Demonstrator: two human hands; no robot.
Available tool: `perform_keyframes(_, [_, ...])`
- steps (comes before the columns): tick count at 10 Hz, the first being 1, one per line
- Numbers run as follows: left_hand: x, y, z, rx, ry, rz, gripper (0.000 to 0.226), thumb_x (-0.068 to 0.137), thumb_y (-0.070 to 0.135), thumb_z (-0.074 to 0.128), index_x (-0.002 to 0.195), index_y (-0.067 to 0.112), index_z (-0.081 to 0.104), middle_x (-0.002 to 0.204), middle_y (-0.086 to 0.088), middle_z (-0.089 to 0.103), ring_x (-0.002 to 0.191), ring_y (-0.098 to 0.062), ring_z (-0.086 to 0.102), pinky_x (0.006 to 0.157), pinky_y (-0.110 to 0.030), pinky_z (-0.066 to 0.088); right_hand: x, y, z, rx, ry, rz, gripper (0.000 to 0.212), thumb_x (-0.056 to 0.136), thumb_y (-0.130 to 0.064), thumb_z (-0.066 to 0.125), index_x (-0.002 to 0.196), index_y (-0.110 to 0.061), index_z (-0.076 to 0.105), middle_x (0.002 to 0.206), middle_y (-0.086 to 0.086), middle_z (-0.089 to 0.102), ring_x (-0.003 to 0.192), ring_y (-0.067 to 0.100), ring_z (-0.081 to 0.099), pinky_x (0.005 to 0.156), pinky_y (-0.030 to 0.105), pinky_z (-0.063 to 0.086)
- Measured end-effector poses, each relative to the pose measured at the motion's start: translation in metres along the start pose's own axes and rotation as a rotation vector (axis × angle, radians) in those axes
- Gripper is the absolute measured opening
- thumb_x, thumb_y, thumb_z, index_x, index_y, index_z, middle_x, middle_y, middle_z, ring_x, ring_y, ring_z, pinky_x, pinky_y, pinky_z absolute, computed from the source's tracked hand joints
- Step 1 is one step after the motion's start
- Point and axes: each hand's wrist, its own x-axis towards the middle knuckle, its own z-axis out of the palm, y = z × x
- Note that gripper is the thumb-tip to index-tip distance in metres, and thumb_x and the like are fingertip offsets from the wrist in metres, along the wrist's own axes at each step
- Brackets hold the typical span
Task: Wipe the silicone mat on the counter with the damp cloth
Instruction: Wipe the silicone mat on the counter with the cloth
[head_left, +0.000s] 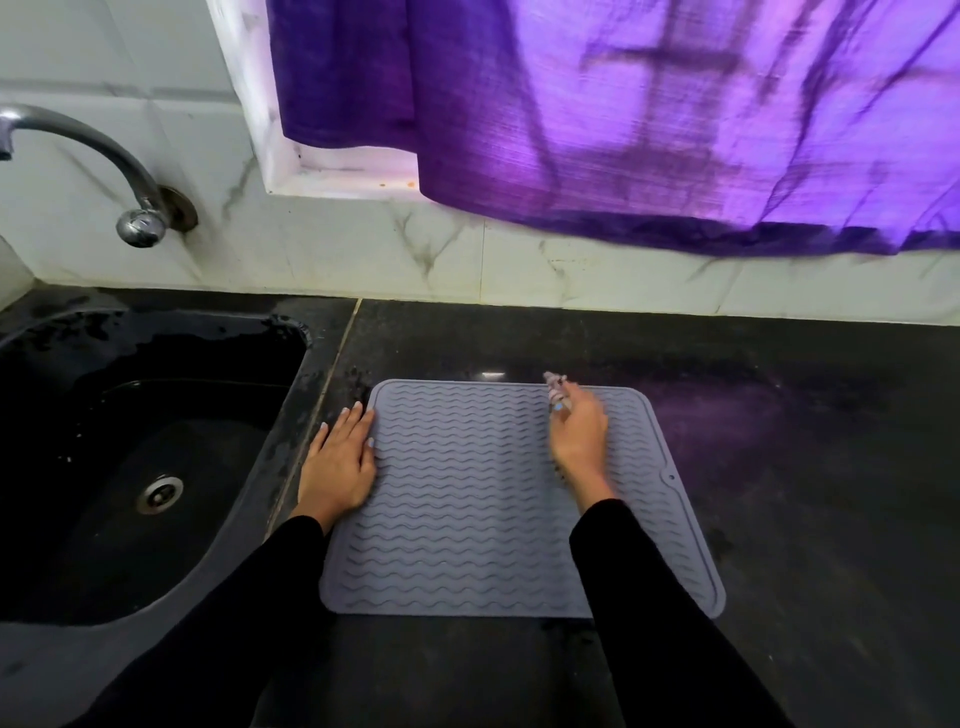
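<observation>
While blurred, R hand (577, 434) over mat (467, 519), L hand (340, 460) flat at edge

Mat (467, 499) on counter (779, 467), right of sink (130, 441)

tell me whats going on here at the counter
A person in black sleeves is working on a grey silicone mat lying on the dark counter beside the sink. The left hand lies flat on the mat's left edge, as if steadying it. The right hand is over the mat's far right part, blurred, with a small bit of what may be the cloth showing past its fingers. Its grip is not clear.
</observation>
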Motion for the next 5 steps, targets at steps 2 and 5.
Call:
perform_keyframes(2, [0.001, -0.001, 0.002, 0.016, 0.020, 0.013, 0.074, 0.080, 0.047, 0.006, 0.143, 0.016, 0.032, 0.151, -0.003, 0.029, 0.142, -0.016, 0.020, 0.116, -0.036, 0.010, -0.013, 0.015, 0.029, -0.515, -0.135, -0.117, 0.061, 0.090, -0.010, 0.048, 0.147, -0.009, 0.025, 0.154, 0.009, 0.026, 0.145, 0.029, 0.014, 0.120, 0.045, 0.005])
perform_keyframes(5, [0.001, 0.000, 0.001, 0.010, 0.015, 0.007, 0.075, 0.079, 0.047, 0.006, 0.142, 0.016, 0.033, 0.151, -0.003, 0.030, 0.142, -0.016, 0.021, 0.116, -0.037, 0.011, 0.016, 0.018, 0.011, -0.131, -0.246, -0.103, 0.034, 0.090, -0.012, 0.054, 0.124, -0.014, 0.060, 0.119, 0.005, 0.063, 0.112, 0.023, 0.056, 0.096, 0.027, 0.042])
